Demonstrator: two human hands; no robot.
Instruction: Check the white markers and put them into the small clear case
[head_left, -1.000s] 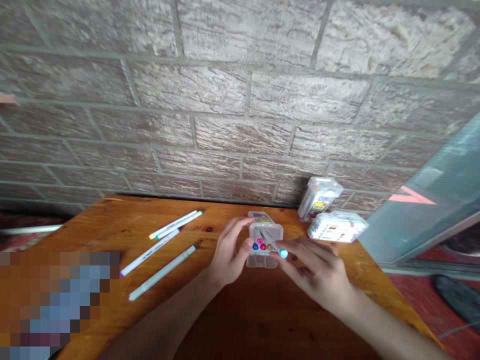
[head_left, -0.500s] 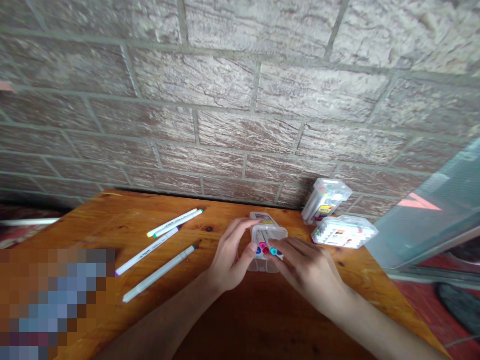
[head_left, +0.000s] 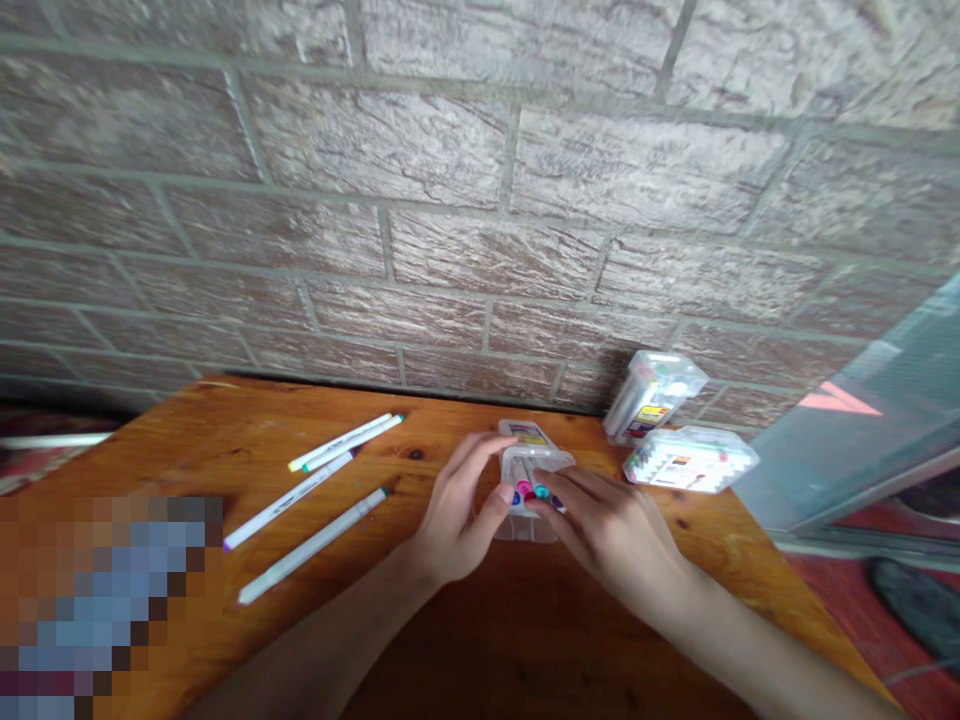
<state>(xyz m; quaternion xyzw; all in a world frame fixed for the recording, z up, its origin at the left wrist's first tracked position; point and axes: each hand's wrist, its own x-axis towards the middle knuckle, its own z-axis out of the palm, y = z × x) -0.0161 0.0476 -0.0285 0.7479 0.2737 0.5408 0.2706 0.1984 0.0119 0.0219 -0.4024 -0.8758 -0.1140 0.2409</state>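
Observation:
A small clear plastic marker box stands open on the wooden table, with several coloured marker caps showing at its mouth. My left hand wraps round the box's left side, thumb against its front. My right hand reaches in from the right, its fingertips pressed on a teal-capped marker that sits in the box. The box's lid lies flat just behind it.
Several white markers lie loose on the table to the left. Two closed clear marker cases rest at the back right by the brick wall. A glass panel borders the right side. A blurred patch covers the lower left.
The teal-capped marker, held outside the box front a second ago, has gone down into the box under my right fingertips. My left hand has stayed on the box.

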